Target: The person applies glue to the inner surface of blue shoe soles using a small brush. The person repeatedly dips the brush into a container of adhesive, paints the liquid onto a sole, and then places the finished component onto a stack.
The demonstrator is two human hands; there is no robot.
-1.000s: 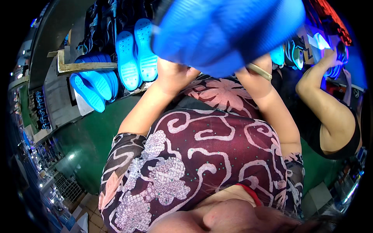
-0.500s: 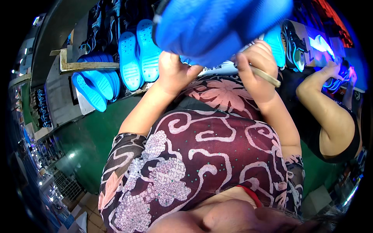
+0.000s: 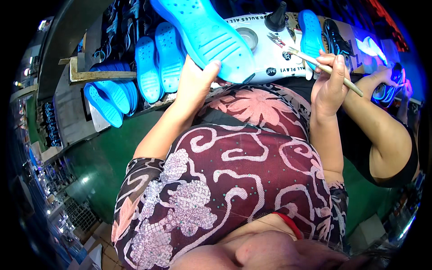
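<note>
My left hand (image 3: 197, 81) grips the heel end of a bright blue shoe sole (image 3: 218, 42), thumb on its grooved face. The sole is held up and tilted over the white printed work surface (image 3: 267, 74), and its far end runs out of the top of the picture. To the right, my right hand (image 3: 330, 87) is closed around a slim brush (image 3: 308, 58) with a pale wooden handle. Its bristles point left, away from the sole. Between sole and brush lie a round grey dish (image 3: 249, 38) and a small red-handled tool (image 3: 275, 40).
Two blue soles (image 3: 148, 74) lie left of my left hand, beside a stack of blue soles (image 3: 112, 96) and a wooden bracket (image 3: 101, 77). A black cone-shaped object (image 3: 276, 18), another blue sole (image 3: 310, 33) and a dark shoe (image 3: 337, 40) stand beyond my right hand. A co-worker's hand (image 3: 390, 75) works at far right.
The blurred blue piece raised before both hands has given way to the sole in my left hand, farther left, grooved face showing. My right hand has drawn right with the brush, uncovering the work surface.
</note>
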